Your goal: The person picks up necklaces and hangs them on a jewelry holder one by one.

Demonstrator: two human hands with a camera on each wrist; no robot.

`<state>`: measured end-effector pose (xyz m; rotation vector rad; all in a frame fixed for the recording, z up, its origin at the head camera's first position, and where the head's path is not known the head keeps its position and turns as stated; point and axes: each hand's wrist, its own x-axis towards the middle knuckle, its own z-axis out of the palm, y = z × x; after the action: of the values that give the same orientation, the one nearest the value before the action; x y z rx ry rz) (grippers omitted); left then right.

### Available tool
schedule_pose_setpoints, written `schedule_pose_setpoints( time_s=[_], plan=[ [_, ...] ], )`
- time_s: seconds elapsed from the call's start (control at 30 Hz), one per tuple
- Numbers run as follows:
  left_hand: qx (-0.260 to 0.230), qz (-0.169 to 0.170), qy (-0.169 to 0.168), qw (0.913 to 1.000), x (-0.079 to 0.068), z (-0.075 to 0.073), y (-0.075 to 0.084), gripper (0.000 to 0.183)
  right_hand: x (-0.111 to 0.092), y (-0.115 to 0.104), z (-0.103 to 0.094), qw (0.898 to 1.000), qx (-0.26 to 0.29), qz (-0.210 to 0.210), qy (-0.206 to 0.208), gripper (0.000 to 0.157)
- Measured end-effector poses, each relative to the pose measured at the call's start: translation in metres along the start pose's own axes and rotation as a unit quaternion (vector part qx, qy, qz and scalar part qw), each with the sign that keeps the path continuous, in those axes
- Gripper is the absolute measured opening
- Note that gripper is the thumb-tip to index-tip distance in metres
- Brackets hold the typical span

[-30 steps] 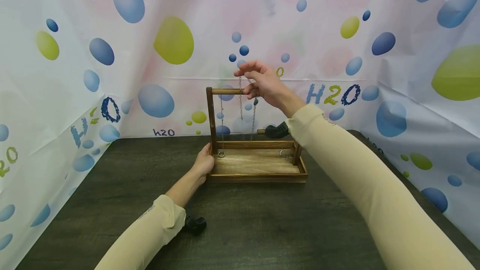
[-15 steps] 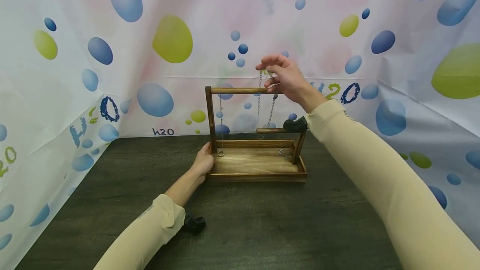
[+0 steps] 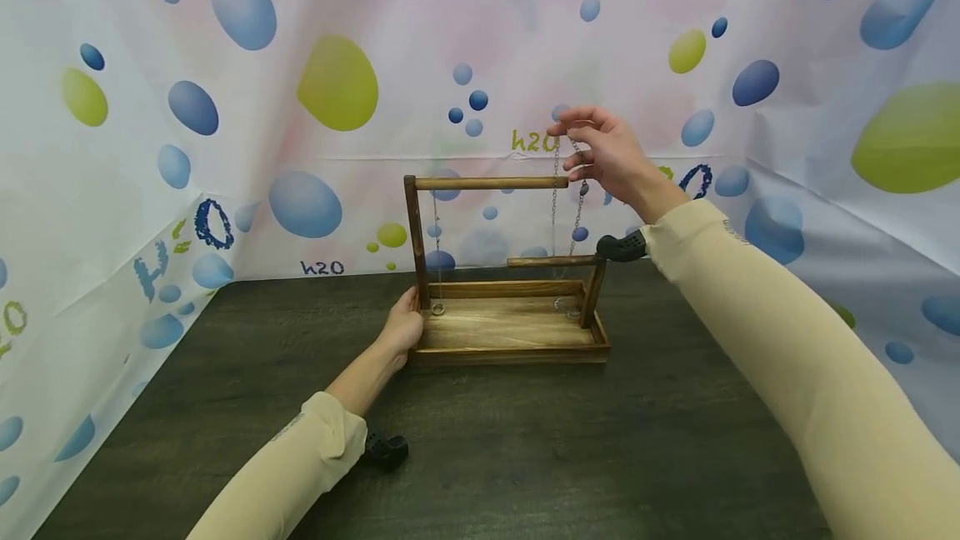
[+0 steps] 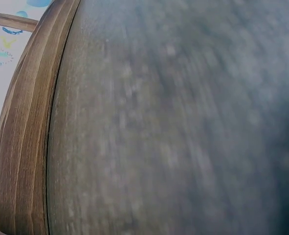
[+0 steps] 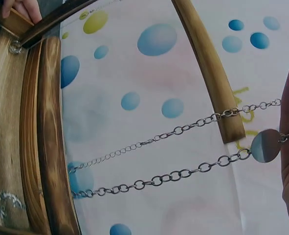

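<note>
My right hand (image 3: 611, 152) pinches a silver chain necklace (image 3: 581, 215), raised so that two strands hang down. A round flat disc (image 5: 266, 146) sits on the chain close to the fingers. One strand overlaps the free right end of the upper bar (image 3: 487, 183) of a wooden jewelry stand; the other hangs just beyond that end. My left hand (image 3: 403, 327) grips the left end of the stand's tray (image 3: 517, 355), fingers partly hidden behind it. In the left wrist view the tray's wooden side (image 4: 29, 122) shows close up.
A thin chain with a ring (image 3: 438, 308) hangs from the upper bar's left part. The shorter lower bar (image 3: 551, 261) juts left from the right post (image 3: 594, 294). Small shiny jewelry (image 5: 10, 200) lies at the tray's right end. The dark wooden table (image 3: 510, 440) meets a patterned backdrop.
My right hand has moved to the right along the upper bar with the necklace, from about its middle to its free end. My left hand has stayed on the tray.
</note>
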<state>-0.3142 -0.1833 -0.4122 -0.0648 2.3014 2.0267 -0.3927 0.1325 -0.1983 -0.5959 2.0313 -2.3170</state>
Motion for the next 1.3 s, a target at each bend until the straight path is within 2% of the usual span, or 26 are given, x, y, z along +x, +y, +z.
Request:
schedule_pose_setpoints(
  time_s=[0.57,1.0,1.3],
  plan=[
    [0.005,0.007,-0.005,0.9999,0.007,-0.003,-0.002,0.087,-0.008,-0.006,-0.028,1.0,-0.012,0.002,0.027,0.02],
    [0.01,0.01,-0.009,0.9999,0.011,-0.003,-0.004,0.085,-0.012,-0.003,-0.041,0.999,-0.013,-0.003,0.047,0.019],
    [0.01,0.015,-0.008,0.9998,0.011,-0.002,-0.004,0.085,-0.012,0.003,-0.042,0.999,-0.007,-0.012,0.042,0.019]
  ],
)
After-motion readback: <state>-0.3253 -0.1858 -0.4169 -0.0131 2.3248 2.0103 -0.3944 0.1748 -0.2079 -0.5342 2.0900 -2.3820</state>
